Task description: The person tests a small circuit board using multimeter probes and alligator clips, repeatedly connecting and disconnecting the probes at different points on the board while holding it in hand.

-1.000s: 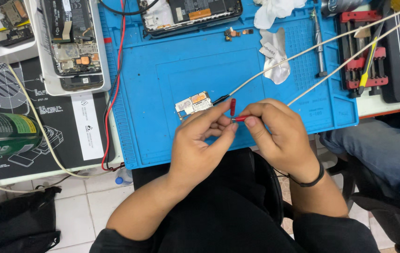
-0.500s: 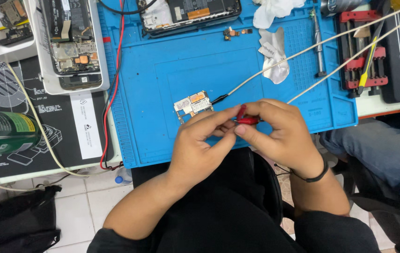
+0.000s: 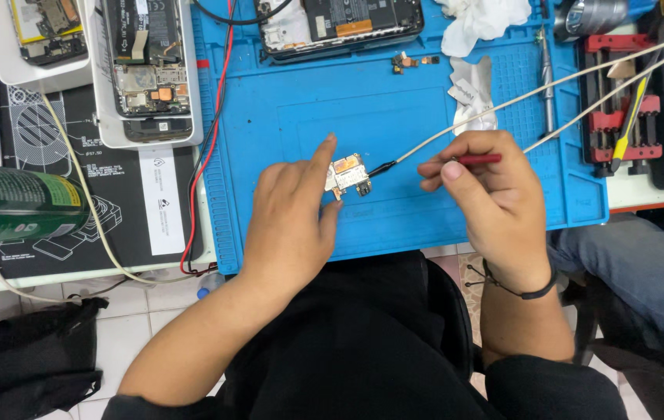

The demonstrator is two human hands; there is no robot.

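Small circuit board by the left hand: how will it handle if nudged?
The small circuit board looks thin and flat, so probably light and stiff, apt to slide on the blue mat rather than roll. Exposed components suggest it is fragile. The left hand pins its edge.

The scene was bright and evenly lit from above, with colours strong on the blue mat (image 3: 285, 117). Shadows were soft and short, pooled under the left hand (image 3: 289, 222) and right hand (image 3: 495, 206). The green can (image 3: 17, 202) at the left edge looked blurred. Mild glare showed on the white tissue (image 3: 484, 19), upper right.
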